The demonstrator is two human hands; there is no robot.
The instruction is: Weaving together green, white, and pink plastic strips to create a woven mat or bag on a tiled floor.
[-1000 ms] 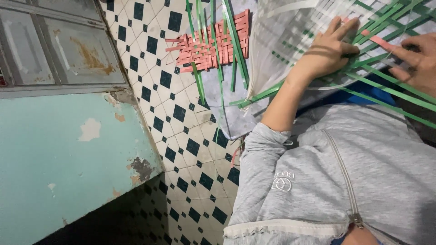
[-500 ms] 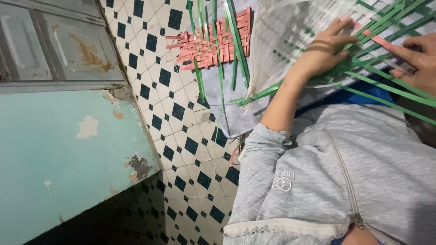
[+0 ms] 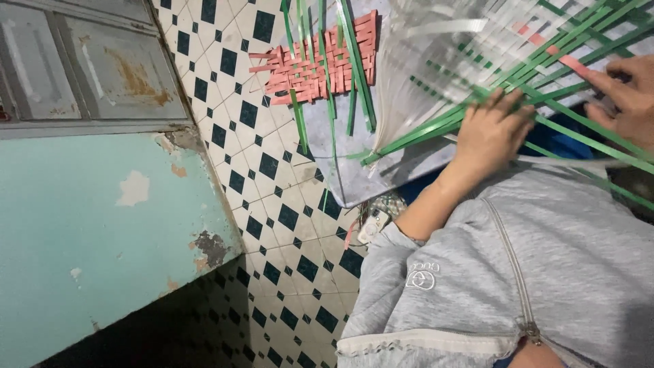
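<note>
Taking the woven mat as the landmark: far to its left stands a teal wall with flaking paint, and above that a grey metal door spotted with rust. Nearer the mat runs the tiled floor, white with dark diamonds. Just left of the mat lies a small pink weave, crossed by loose green strips that trail down over a grey sheet.

The mat itself is a lattice of pale and green bands, lifted on the person's lap. The left hand lies flat on its lower edge, fingers spread apart, pressing the green bands down rather than gripping them. Against a second ago it sits in much the same spot, so it reads as the anchor holding the weave steady.

At the mat's right edge the right hand has its fingers pinched on a pink strip; that strip lay under the same fingertips a second ago, barely shifted. My guess is the strip is being fed through slowly, one crossing at a time. Below the mat is the person's grey zip jacket
</note>
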